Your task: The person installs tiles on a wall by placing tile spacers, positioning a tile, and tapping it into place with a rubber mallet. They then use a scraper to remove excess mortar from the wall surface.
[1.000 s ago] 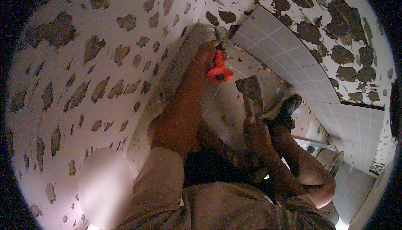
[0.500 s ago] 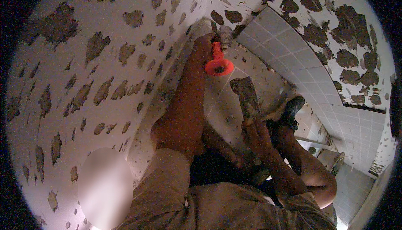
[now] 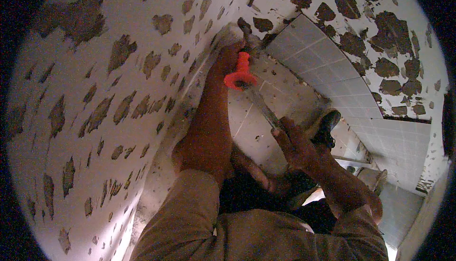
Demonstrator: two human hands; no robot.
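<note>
My left hand (image 3: 231,52) is closed around a chisel with a flared orange hand guard (image 3: 241,71), low in the corner where two walls meet. The chisel's working end is hidden by the hand and the dim light. My right hand (image 3: 295,144) grips a hammer (image 3: 262,108), a dusty, dark tool. It reaches up and left, its far end at the middle of the orange guard, where the chisel's struck end lies. Exact contact there cannot be made out.
The left wall (image 3: 123,104) is pocked with chipped patches. Pale tiles (image 3: 313,56) cover the lower right wall, below more chipped plaster. Small debris lies on the tiled floor (image 3: 256,140). A dark shoe (image 3: 327,127) is on my right.
My right hand has swung the hammer up and left, bringing its far end from clear of the chisel to the orange guard. My left hand stays in the corner; the view has shifted slightly.
</note>
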